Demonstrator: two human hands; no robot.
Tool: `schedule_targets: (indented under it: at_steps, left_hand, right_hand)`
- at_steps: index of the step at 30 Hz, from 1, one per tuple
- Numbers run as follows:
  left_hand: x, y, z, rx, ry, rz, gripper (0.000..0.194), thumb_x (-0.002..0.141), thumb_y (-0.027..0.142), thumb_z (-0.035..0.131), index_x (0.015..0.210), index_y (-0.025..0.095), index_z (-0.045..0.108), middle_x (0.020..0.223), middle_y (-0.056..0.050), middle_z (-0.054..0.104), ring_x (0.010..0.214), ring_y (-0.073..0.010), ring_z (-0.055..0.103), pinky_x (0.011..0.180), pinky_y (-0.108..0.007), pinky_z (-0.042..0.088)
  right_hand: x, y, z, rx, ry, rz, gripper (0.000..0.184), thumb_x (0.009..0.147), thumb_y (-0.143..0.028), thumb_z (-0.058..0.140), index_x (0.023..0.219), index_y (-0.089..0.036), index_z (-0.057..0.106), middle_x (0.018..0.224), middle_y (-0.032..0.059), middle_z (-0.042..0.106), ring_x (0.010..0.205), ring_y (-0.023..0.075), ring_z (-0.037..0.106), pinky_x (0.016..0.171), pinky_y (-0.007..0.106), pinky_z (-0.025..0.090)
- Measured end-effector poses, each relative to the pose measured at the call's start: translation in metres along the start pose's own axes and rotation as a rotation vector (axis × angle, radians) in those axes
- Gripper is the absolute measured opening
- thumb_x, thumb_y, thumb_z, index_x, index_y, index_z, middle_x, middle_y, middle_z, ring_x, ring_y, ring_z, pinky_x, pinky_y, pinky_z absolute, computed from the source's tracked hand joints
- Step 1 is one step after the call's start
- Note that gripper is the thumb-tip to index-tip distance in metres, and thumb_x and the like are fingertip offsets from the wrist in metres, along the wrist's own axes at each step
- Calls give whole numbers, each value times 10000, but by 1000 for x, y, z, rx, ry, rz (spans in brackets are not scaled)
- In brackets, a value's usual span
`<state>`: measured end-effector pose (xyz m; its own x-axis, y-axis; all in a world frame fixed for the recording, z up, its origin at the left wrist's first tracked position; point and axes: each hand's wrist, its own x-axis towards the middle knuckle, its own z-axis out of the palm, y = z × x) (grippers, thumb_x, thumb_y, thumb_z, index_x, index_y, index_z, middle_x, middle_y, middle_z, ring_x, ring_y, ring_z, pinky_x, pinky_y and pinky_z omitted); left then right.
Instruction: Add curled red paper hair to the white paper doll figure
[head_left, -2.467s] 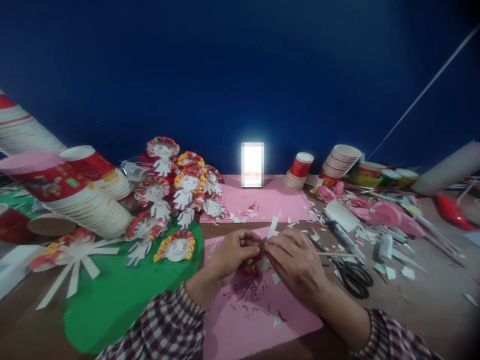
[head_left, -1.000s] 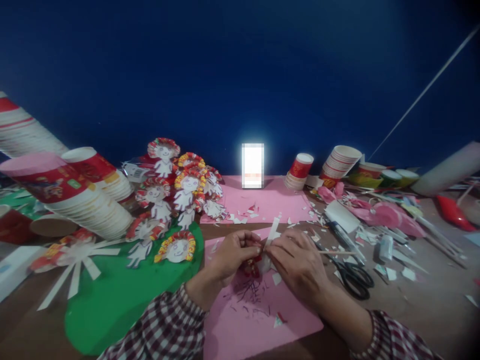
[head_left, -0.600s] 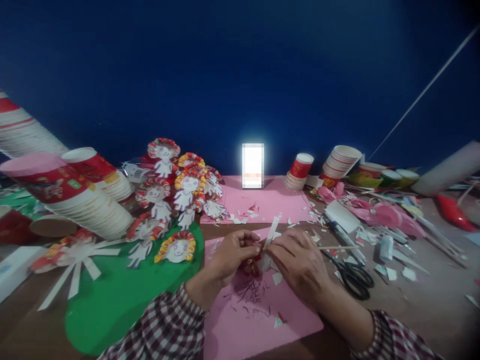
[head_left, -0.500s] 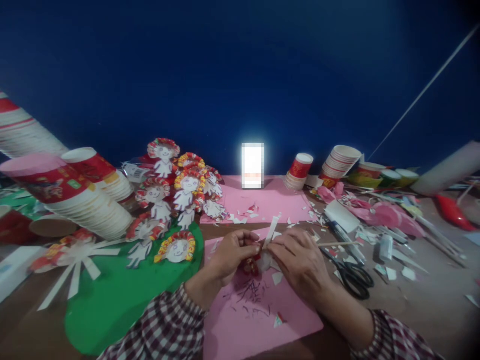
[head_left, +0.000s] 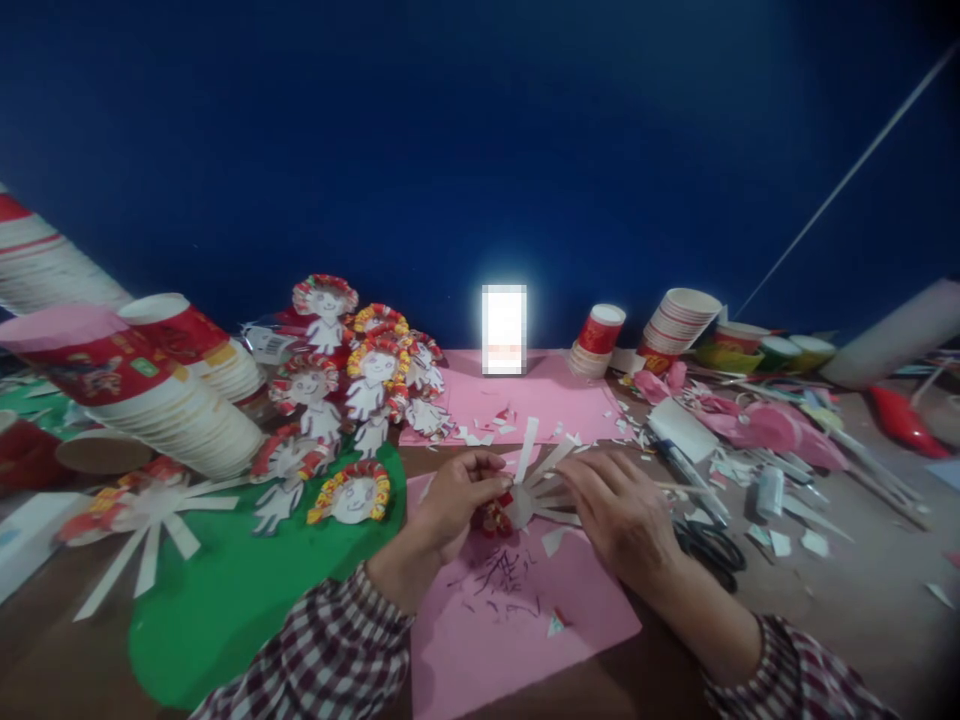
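Observation:
My left hand [head_left: 454,510] pinches a cut-up paper cup [head_left: 523,508] by its edge. Its white strips fan out from the round base, and red curled parts show beside my left fingers. Closed over the strips on the right side, the fingers of my right hand [head_left: 619,510] hide where those strips end. A thin wooden stick [head_left: 694,488] juts out to the right behind that hand; I cannot tell if the hand holds it. Beneath both hands lies a pink sheet [head_left: 525,650] with dark scribbles and paper scraps.
Paper dolls with curled red and yellow rims [head_left: 375,370] stand at left, by a green mat [head_left: 225,610]. Stacked paper cups [head_left: 172,400] lean farther left. Scissors [head_left: 712,550], a marker [head_left: 694,480] and scraps lie at right. A bright pixelated screen [head_left: 504,330] stands at the back.
My right hand has moved a little to the right. The paper cup's strips, bunched and mostly covered before, now show spread out between my hands.

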<state>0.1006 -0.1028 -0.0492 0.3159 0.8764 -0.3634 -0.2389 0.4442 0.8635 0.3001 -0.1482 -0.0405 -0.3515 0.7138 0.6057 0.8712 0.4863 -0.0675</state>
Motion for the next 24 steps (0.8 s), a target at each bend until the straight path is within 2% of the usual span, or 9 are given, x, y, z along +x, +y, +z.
schedule_targets:
  at_steps: [6,12,19,24]
  left_hand:
    - [1,0,0,17,-13,16,364,595,248,764,847,149,519,669,25,579,379,-41,446,338,-183,357]
    - [-1,-1,1,-16,4,41,330,598,212,764,809,143,519,626,35,565,399,-29,455,383,-167,361]
    - [-1,0,3,-23,6,42,323,582,201,774,788,139,533,643,19,586,470,-44,497,440,-166,371]
    - [-1,-1,5,-22,11,23,343,562,207,782,787,137,532,661,13,592,492,-58,520,449,-176,387]
  right_hand:
    - [0,3,-2,-83,51,68,208,895,-176,454,1060,-173,580,940,68,633,878,182,564,776,283,425]
    - [3,5,-5,-140,19,132,210,893,-339,509,1004,-182,592,918,53,632,850,174,572,741,257,408]
    - [0,8,1,-176,-68,180,283,894,-230,478,1171,-234,533,1072,32,607,871,170,572,720,253,406]
    - [-3,6,2,-144,-115,138,307,894,-206,468,1194,-244,520,1081,41,586,886,166,563,720,250,417]
